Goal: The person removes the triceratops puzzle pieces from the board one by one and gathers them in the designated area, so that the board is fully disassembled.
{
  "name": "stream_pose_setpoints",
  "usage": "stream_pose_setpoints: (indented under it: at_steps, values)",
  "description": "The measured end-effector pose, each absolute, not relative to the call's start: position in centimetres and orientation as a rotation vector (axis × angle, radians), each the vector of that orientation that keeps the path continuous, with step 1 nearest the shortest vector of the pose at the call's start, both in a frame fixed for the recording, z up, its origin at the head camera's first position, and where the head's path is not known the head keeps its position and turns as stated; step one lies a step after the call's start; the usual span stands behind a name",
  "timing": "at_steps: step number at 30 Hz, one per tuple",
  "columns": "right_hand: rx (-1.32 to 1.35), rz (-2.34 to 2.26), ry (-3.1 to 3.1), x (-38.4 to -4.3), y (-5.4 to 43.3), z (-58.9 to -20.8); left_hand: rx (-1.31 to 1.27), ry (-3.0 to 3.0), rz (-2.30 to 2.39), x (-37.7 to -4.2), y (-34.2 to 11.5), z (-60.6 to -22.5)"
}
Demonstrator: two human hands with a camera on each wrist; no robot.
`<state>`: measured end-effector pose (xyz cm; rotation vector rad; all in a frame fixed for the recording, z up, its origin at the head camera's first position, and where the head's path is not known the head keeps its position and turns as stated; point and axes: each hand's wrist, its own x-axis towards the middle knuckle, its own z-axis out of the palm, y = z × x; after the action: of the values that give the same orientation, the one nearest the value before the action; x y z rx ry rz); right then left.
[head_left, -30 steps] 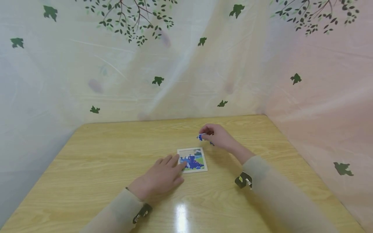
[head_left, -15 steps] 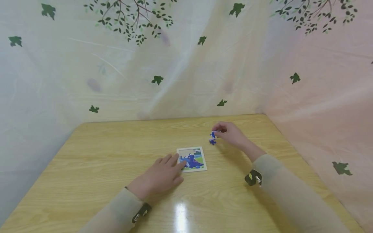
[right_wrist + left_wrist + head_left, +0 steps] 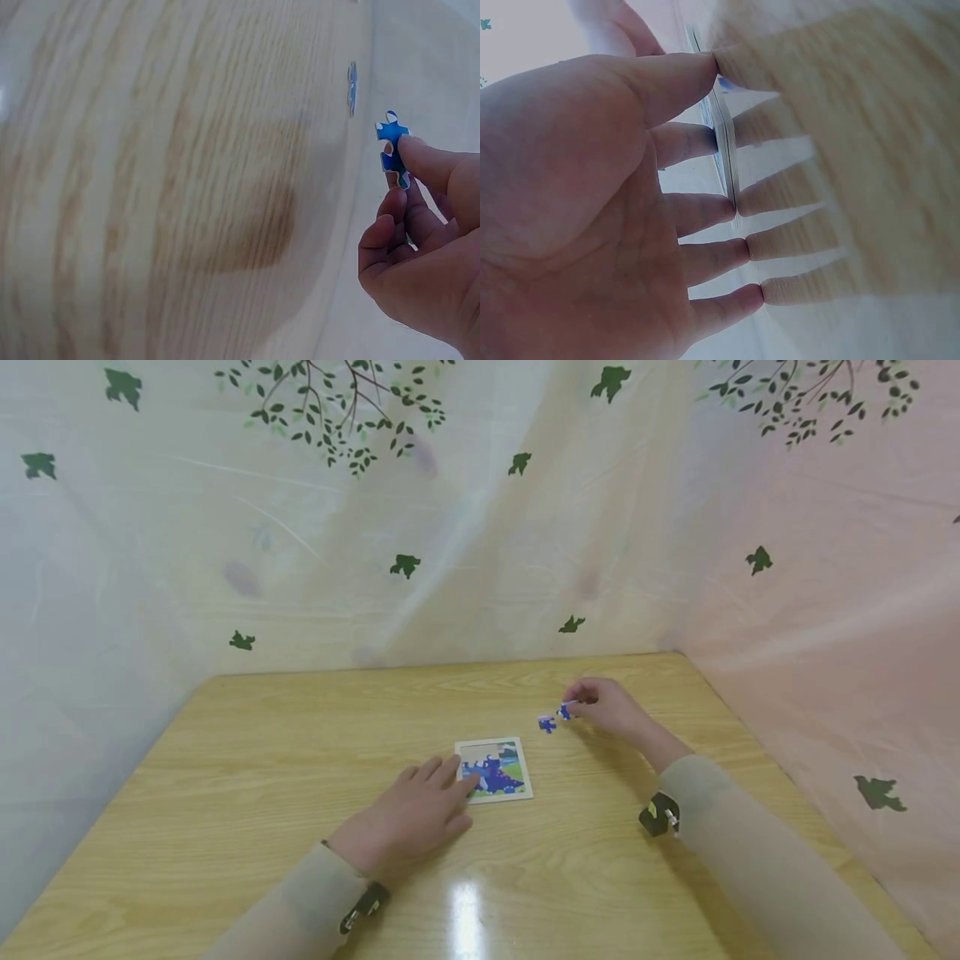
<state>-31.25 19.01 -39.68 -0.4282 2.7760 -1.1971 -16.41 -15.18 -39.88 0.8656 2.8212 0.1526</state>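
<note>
A small square puzzle in a white frame (image 3: 527, 781) lies mid-table, with a blue dinosaur picture and a bare patch along its upper left. My left hand (image 3: 408, 818) lies flat at its left side, fingers spread, fingertips at the frame's edge and on the wood. In the left wrist view the straight fingers meet the tabletop beside the thin board (image 3: 726, 142). Right of the frame and farther back, my right hand (image 3: 611, 703) pinches a blue jigsaw piece (image 3: 392, 142) between thumb and fingers, above the table. Another blue puzzle piece (image 3: 547, 724) lies on the table just left of it.
The wooden table (image 3: 300, 735) reaches back to a pale curtain (image 3: 465, 527) printed with leaves and branches, which also hangs along both sides. A dark wrist camera (image 3: 658, 815) sits at the right sleeve cuff.
My right hand has carried its puzzle piece to the right, past the piece lying on the table, which is now uncovered. My left hand has stayed at the frame.
</note>
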Motion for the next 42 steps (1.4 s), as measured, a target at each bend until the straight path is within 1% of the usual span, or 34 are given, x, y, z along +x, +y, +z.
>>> stream_pose_setpoints:
  at_steps: [18,27,42]
  values:
    - [-0.37,-1.204,2.734,-32.3,19.1,-41.3,0.865,2.826,0.135,-16.6,-15.1,-40.3]
    - [-0.347,-1.165,2.751,-32.2,19.1,-41.4,0.862,2.827,0.141,-16.7,-15.0,-40.3]
    - [-0.411,-1.026,2.81,-32.2,19.4,-41.4,0.864,2.835,0.118,-16.6,-15.1,-40.5]
